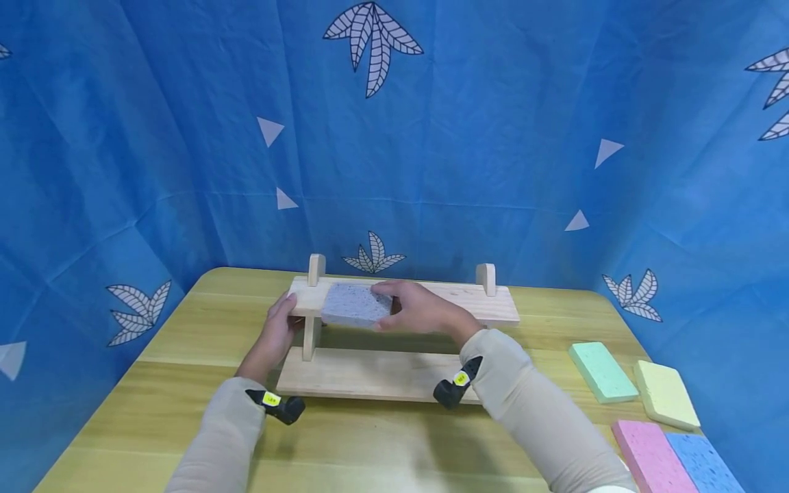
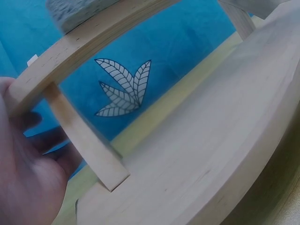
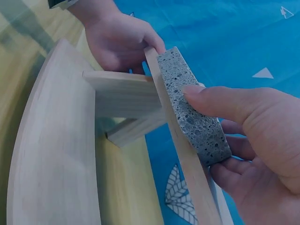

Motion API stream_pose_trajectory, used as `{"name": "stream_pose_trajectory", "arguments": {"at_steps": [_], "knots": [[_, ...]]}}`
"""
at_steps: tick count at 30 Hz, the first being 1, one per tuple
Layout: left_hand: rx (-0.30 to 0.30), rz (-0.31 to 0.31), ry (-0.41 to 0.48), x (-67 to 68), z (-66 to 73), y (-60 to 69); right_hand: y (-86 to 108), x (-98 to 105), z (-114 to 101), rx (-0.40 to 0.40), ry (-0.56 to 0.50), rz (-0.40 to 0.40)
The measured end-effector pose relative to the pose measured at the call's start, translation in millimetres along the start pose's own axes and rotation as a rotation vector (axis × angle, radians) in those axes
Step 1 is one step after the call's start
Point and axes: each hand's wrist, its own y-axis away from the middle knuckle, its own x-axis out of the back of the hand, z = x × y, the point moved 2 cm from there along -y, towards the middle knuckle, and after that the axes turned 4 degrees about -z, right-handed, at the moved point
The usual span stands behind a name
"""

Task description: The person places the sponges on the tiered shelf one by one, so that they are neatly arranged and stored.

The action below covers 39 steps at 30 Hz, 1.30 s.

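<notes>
A grey, pore-speckled sponge (image 1: 353, 306) lies flat on the upper board of a two-tier wooden shelf (image 1: 364, 373), towards its left end. My right hand (image 1: 422, 309) grips the sponge's right end. In the right wrist view the thumb presses the front edge of the sponge (image 3: 190, 110), with fingers curled behind it. At the shelf's left end my left hand (image 1: 277, 335) holds the upper board. The left wrist view has that hand (image 2: 28, 173) around the board end beside the upright, its thumb partly cut off by the frame edge.
To the right on the wooden table (image 1: 185, 383) lie a green sponge (image 1: 603, 372), a yellow sponge (image 1: 667, 394), a pink sponge (image 1: 653, 457) and a blue sponge (image 1: 704, 462). A blue patterned curtain (image 1: 456, 137) hangs behind and at both sides.
</notes>
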Motion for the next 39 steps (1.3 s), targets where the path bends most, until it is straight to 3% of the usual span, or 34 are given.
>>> {"name": "stream_pose_trajectory", "arguments": {"at_steps": [9,22,39], "knots": [[0.010,0.057,-0.003,1.1,1.1,1.6,-23.6,-8.9,-9.6,-0.019,-0.065,-0.057],[-0.017,0.017,-0.079,1.5,0.0,2.2,-46.1,-13.8,-10.8,0.009,-0.120,-0.047],[-0.015,0.010,-0.058,0.6,0.2,0.2,-47.3,-18.3,-4.5,0.043,-0.177,0.023]]}}
